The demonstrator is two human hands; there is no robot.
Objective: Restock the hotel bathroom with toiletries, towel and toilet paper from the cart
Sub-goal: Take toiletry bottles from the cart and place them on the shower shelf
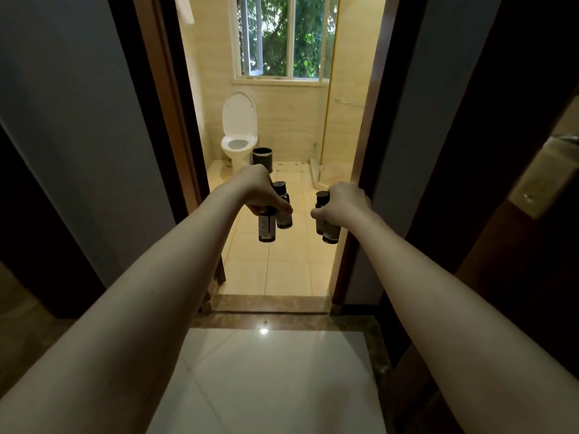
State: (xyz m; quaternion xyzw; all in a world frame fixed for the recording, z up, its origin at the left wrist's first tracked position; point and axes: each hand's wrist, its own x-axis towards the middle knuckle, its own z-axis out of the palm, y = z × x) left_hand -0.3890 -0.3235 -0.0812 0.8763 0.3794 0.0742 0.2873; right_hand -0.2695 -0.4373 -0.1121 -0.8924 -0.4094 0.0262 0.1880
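White glossy floor tile nearest, brown marble threshold just beyond. Above the doorway, both arms stretched out. Left hand gripping two dark bottles, fingers curled close together round them, one cap poking up. Right hand wrapped round a second dark pair, fingers closed, bottoms hanging out below. All four bottles in mid-air over beige bathroom tiles. Farther in, black bin just right of white toilet, lid up. Farthest, window with green leaves behind.
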